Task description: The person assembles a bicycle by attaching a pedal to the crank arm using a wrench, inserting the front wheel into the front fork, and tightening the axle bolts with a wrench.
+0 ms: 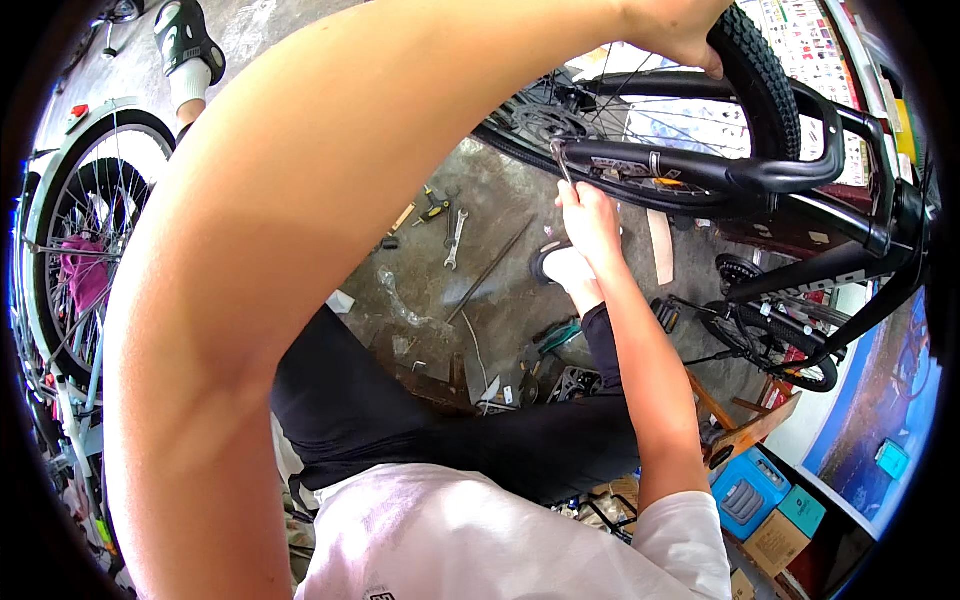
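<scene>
A black bicycle wheel with a knobbly tyre [768, 85] sits in a black bike frame [700, 168] at the upper right. My left hand [680, 28] reaches across the top and grips the tyre, its thumb on the near side; most of its fingers are hidden or cut off by the upper edge. My right hand [592, 215] is closed round the handle of a metal wrench [562, 162]. The wrench's head meets the wheel's axle area at the end of a frame tube, beside the disc rotor [545, 122]. Whether it sits on the nut I cannot tell.
On the concrete floor lie a combination spanner [456, 240], a yellow-and-black tool [433, 206], a thin rod [490, 268] and green-handled pliers [556, 338]. Another bicycle wheel [45, 235] stands at the left. A blue case [748, 495] and cardboard boxes [776, 542] sit lower right.
</scene>
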Demonstrator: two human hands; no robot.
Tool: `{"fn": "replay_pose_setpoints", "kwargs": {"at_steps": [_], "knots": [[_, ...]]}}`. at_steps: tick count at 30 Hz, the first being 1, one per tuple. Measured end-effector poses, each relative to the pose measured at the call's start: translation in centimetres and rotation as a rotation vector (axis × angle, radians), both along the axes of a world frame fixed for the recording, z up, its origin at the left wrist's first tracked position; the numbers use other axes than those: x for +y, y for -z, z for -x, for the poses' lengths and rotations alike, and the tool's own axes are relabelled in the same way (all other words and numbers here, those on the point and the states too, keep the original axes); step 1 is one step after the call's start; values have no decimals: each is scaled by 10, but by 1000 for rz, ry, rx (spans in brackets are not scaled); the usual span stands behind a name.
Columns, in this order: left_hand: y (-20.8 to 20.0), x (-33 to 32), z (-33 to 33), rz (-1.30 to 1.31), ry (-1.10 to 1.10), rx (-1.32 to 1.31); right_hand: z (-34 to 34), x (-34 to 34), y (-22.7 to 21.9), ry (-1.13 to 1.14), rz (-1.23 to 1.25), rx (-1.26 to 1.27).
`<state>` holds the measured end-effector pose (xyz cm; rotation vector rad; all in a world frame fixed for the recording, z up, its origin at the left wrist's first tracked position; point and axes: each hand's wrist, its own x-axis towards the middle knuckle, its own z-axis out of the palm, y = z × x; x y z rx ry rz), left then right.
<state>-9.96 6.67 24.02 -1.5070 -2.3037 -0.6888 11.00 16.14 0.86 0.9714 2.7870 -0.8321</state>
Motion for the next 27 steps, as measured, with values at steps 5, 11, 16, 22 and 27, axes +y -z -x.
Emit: {"fn": "replay_pose_setpoints", "kwargs": {"at_steps": [5,11,16,22,27], "knots": [[6,-3,-5,-71,-39,85,1,-4,-4,28,162,-38],[4,3,-8,-65,9,23,-25,-35,-6,522,1048,195],[2,-2,-9,-37,-13,11,-37,-51,23,344,829,180],[-2,4,-8,4,13,38,-75,-30,155,119,406,-188],[5,-2,-15,-38,-48,139,-69,-66,207,264,766,-324]]}}
